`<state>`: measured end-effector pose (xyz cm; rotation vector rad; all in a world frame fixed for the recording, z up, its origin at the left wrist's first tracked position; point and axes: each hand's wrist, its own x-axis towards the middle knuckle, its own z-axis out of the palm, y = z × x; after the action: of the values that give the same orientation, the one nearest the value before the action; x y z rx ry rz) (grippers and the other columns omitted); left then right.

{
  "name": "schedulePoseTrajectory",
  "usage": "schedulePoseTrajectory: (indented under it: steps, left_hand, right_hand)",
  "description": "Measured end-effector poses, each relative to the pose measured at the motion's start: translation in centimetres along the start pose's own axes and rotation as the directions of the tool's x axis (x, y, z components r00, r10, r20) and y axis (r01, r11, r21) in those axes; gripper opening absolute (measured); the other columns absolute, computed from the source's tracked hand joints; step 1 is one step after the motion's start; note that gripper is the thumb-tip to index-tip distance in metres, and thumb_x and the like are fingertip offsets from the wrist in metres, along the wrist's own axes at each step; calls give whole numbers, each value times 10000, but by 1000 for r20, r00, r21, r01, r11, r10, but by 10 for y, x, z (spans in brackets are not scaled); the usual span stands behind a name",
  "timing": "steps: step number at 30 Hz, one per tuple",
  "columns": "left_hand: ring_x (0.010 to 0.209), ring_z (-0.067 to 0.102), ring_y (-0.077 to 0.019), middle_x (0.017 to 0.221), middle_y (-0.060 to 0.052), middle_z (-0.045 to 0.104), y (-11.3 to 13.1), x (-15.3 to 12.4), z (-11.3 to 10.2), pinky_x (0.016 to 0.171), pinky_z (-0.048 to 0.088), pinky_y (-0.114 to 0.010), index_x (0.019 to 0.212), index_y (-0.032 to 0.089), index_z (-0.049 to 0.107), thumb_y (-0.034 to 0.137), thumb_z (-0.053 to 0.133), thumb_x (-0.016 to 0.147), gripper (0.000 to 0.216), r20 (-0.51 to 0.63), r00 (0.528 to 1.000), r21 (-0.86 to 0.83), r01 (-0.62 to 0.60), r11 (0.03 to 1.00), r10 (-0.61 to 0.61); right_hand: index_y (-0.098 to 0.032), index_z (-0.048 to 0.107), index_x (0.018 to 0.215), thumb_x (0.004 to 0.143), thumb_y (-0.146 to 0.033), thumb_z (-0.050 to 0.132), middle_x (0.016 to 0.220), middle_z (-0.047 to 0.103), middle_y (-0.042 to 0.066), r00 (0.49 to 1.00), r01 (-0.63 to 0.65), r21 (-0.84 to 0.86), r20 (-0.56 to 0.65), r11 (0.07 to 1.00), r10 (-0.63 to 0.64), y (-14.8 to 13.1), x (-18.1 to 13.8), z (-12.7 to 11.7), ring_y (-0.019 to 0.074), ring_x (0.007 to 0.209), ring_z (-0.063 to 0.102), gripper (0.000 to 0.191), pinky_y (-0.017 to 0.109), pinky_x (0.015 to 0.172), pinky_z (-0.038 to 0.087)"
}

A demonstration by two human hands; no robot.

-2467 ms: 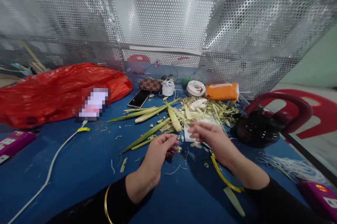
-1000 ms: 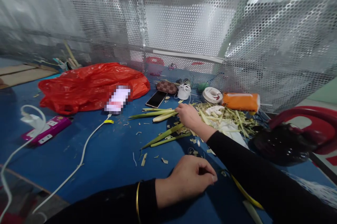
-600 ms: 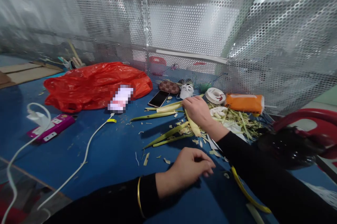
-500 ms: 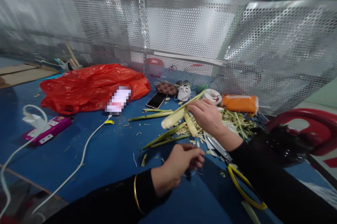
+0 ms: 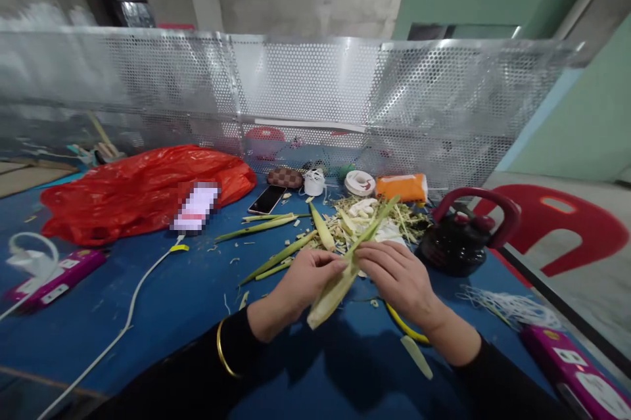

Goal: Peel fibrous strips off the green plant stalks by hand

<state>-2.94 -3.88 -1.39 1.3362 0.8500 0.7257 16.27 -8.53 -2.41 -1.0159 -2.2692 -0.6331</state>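
Over the front middle of the table, a pale green-white leafy shoot [image 5: 335, 296] is held at a slant, its broad end toward me. My left hand [image 5: 308, 282] pinches its left edge between thumb and fingers. My right hand [image 5: 397, 275] grips the other side, its fingers laid across the stalk. Behind them lies another pale shoot [image 5: 323, 228], with several long green stalks [image 5: 280, 254] to its left. A heap of chopped peelings [image 5: 404, 219] spreads beyond my right hand. Part of a yellow scissors handle [image 5: 407, 326] shows below that hand; the blades are hidden.
A dark kettle [image 5: 453, 242] stands right, with a purple power strip [image 5: 574, 367] nearer me. At left are a red plastic bag [image 5: 142, 190], a lit phone [image 5: 197, 206] on a white cable, and another power strip [image 5: 59, 279]. A perforated metal screen [image 5: 305, 78] closes the back.
My left hand has come up and taken hold of the shoot. My right hand has brought the shoot down and nearer me. The view has shifted right, showing more of the kettle.
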Motion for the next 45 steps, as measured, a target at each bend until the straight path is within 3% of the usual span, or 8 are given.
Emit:
schedulePoseTrajectory:
  steps: [7, 15, 22, 27, 30, 34, 41, 45]
  left_hand:
    - [442, 407, -80, 499, 24, 537, 2, 0, 2, 447, 302, -211, 586, 149, 678, 339, 717, 676, 214, 58, 994, -52, 92, 994, -89]
    - [549, 533, -101, 670, -39, 652, -7, 4, -2, 555, 425, -228, 768, 125, 742, 378, 752, 702, 262, 200, 974, -206, 152, 967, -111]
    - [616, 560, -98, 762, -14, 658, -10, 3, 0, 531, 416, -191, 866, 157, 727, 200, 804, 564, 315, 243, 960, -213, 191, 958, -137]
    - [535, 516, -88, 631, 9, 606, -16, 5, 3, 494, 379, -199, 714, 135, 676, 227, 766, 598, 173, 59, 984, -149, 175, 973, -168]
    - [523, 510, -84, 614, 9, 613, -17, 7, 3, 515, 386, -202, 694, 127, 668, 191, 730, 621, 116, -70, 987, -142, 131, 981, -142]
    - [516, 513, -87, 603, 4, 617, -22, 8, 4, 519, 390, -204, 685, 120, 662, 196, 721, 649, 103, -146, 986, -161, 61, 985, -85]
    - [496, 524, -90, 609, -12, 634, -31, 8, 6, 513, 416, -212, 729, 127, 676, 308, 689, 702, 184, -105, 980, -305, 130, 943, -169]
    - [532, 566, -99, 607, -9, 658, -29, 7, 9, 558, 446, -210, 734, 127, 688, 183, 691, 654, 97, -140, 987, -160, 49, 986, -72]
  right_hand:
    - [-247, 664, 915, 905, -97, 501, 978, 750, 47, 989, -86, -15, -126, 996, 83, 2, -10, -2, 195, 1008, 663, 222, 365, 875, 467]
    - [-235, 637, 855, 873, -73, 497, 903, 751, 48, 978, -95, -57, -193, 994, 82, 4, -12, 0, 190, 925, 674, 214, 349, 832, 469]
    - [-206, 626, 821, 860, -41, 527, 814, 732, 54, 953, -113, -67, -288, 991, 90, 0, -11, 10, 201, 824, 639, 197, 329, 742, 474]
    - [-161, 635, 945, 894, -42, 439, 929, 711, 120, 992, -74, 37, -97, 997, 77, -2, -4, 9, 227, 877, 618, 235, 366, 793, 500]
    - [-182, 618, 1003, 879, -75, 449, 989, 681, 108, 976, -217, 239, 39, 946, 214, -10, 1, 5, 234, 920, 614, 236, 391, 801, 500]
    - [-202, 595, 963, 869, -245, 571, 1040, 629, 108, 884, -467, 354, 219, 811, 413, -29, 3, 6, 255, 975, 611, 106, 400, 830, 502]
    - [-225, 522, 893, 852, -297, 616, 1046, 607, 93, 780, -617, 426, 214, 662, 589, -37, 0, 17, 256, 1033, 595, 126, 394, 885, 468]
    - [-230, 501, 854, 813, -335, 658, 1004, 603, 78, 738, -639, 495, 181, 589, 650, -37, -1, 21, 251, 1002, 589, 194, 388, 864, 462]
